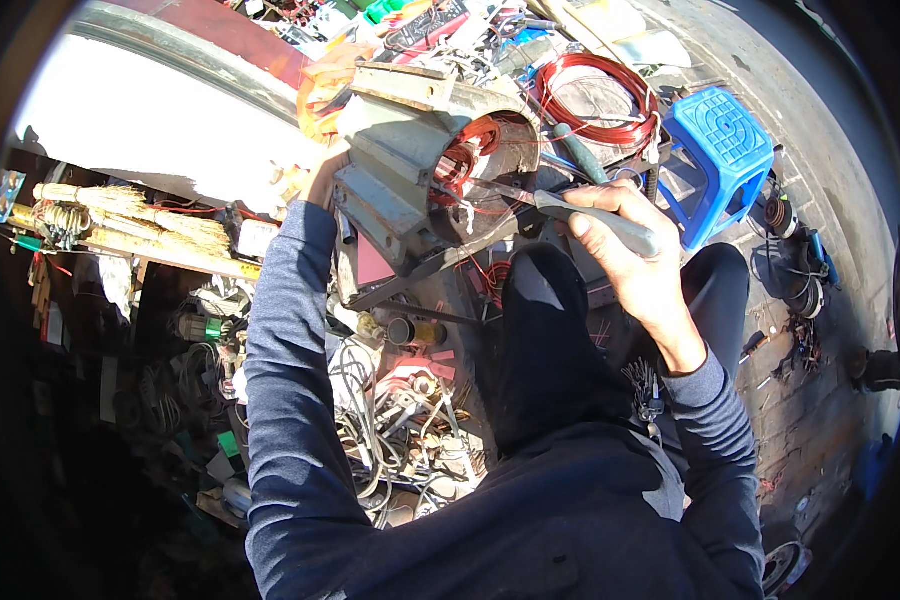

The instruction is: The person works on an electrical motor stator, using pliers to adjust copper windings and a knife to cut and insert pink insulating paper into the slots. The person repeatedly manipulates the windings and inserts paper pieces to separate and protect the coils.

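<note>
A grey metal motor housing lies on its side in front of me, with red copper windings showing in its open end. My left hand grips the housing's left side; most of that hand is hidden behind it. My right hand is closed around the grey handle of a tool whose thin metal tip reaches into the windings at the opening.
A coil of red wire lies behind the housing, and a blue plastic stool stands to the right. Tangled cables and small parts litter the ground below left. Brooms lie at the far left. My knee is under the housing.
</note>
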A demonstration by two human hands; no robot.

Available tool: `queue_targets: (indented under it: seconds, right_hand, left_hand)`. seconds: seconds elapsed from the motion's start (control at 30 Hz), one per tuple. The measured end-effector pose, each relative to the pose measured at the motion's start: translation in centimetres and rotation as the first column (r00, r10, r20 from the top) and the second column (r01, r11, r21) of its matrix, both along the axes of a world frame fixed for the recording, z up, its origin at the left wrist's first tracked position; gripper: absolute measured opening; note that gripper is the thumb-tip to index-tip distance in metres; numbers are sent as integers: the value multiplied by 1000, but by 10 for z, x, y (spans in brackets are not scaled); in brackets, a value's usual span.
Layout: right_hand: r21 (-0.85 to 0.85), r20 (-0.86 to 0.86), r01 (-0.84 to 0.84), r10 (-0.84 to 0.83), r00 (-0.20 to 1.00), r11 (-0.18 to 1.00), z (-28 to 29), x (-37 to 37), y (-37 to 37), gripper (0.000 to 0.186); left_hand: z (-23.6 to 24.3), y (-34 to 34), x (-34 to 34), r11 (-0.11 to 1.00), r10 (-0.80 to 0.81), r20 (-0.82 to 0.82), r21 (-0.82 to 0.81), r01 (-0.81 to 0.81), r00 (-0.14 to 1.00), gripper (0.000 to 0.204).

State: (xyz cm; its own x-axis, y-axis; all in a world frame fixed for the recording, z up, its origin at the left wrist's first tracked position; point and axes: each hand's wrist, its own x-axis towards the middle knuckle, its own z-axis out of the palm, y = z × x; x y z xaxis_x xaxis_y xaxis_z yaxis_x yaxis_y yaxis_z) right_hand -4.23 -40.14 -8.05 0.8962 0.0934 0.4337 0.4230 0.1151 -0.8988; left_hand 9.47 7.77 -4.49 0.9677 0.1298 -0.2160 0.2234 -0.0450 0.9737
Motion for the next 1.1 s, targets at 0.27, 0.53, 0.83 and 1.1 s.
queue_targets:
  seconds: [0.27, 0.53, 0.83, 1.1]
  right_hand:
    - [72, -12, 11, -10, 1000, 997, -2, 2, 4, 23]
    - [180, -85, -6, 22, 996, 984, -9, 2, 2, 23]
    - [57, -28, -25, 26, 999, 998, -1, 1, -2, 23]
    - [76, -43, -16, 19, 999, 997, -2, 3, 1, 22]
  left_hand:
    - [4, -4, -3, 1000, 1, 6, 3, -1, 1000, 38]
    - [9, -5, 2, 990, -61, -25, 128, 63, 998, 36]
    - [-2, 6, 3, 998, -30, 44, 56, 27, 999, 37]
    - [-4, 5, -1, 999, -29, 67, 47, 26, 997, 38]
